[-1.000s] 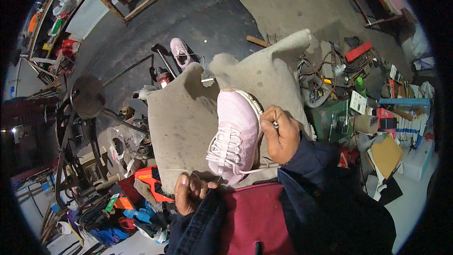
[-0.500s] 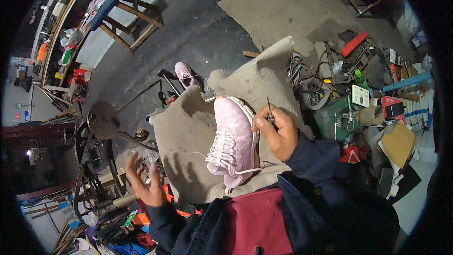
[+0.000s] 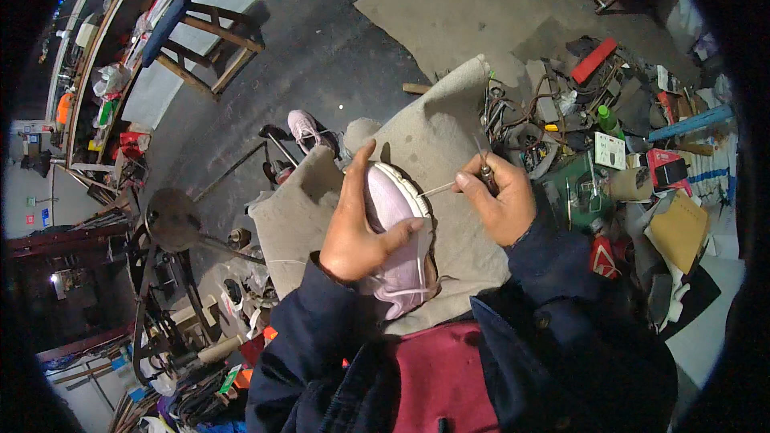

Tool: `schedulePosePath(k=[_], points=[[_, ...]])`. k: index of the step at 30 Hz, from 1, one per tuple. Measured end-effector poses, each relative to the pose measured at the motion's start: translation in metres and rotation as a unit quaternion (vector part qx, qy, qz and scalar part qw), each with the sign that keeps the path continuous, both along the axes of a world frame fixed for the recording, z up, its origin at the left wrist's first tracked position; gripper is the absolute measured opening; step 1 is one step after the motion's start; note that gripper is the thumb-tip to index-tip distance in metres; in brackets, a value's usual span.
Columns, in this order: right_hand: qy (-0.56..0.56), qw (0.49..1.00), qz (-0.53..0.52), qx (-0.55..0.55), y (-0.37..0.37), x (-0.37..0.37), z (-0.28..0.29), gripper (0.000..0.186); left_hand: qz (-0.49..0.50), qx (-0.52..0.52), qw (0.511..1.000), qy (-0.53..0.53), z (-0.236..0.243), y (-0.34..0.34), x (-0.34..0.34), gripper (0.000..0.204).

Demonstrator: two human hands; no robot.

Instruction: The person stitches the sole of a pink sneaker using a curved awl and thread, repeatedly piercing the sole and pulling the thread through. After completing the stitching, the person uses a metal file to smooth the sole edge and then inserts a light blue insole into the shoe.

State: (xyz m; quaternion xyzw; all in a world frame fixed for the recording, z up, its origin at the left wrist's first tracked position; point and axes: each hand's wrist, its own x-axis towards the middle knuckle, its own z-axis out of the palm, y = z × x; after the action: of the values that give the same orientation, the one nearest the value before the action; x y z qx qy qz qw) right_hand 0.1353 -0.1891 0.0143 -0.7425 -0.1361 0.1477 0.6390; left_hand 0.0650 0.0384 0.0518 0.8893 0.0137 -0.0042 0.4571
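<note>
A pink sneaker (image 3: 387,196) with white laces and a pale sole (image 3: 405,184) lies on its side on a beige cloth (image 3: 461,261) over my lap, toe away from me. My left hand (image 3: 361,232) clasps it, fingers along the upper's left side and thumb across the top; the laces are mostly covered. To the right of the sole, my right hand (image 3: 505,200) is closed on a small awl (image 3: 488,175) with a dark handle, its thin tip pointing up and away. A pale thread (image 3: 438,189) runs taut from the sole's edge to its pinched fingers.
A second pink sneaker (image 3: 304,127) sits beyond the cloth. On the left stand a metal machine with a round plate (image 3: 172,219) and a stool (image 3: 200,36). Tools and scraps crowd the right side, around a green box (image 3: 584,200) and a red bar (image 3: 594,61).
My left hand has come from the left onto the sneaker. My right hand has shifted right and away from me, and the thread now stretches straight between it and the sole.
</note>
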Motion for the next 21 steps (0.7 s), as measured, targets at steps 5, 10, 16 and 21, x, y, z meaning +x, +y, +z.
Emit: schedulePosePath(k=[5,10,16,21], points=[[-0.08,0.989,0.041,-0.115,-0.01,0.006,0.014,0.033,0.013,-0.164,0.985,0.054,-0.023,0.029,0.003,0.113],[-0.121,0.983,0.119,-0.065,-0.012,-0.008,0.02,0.045,0.027,-0.202,0.976,0.072,-0.035,0.037,0.004,0.113],[-0.086,0.982,0.166,-0.009,-0.001,-0.03,0.014,0.044,0.02,-0.208,0.975,0.071,-0.033,0.035,0.006,0.114],[-0.093,0.979,0.179,-0.02,0.001,-0.023,0.014,0.044,0.028,-0.234,0.969,0.069,-0.034,0.034,0.005,0.113]])
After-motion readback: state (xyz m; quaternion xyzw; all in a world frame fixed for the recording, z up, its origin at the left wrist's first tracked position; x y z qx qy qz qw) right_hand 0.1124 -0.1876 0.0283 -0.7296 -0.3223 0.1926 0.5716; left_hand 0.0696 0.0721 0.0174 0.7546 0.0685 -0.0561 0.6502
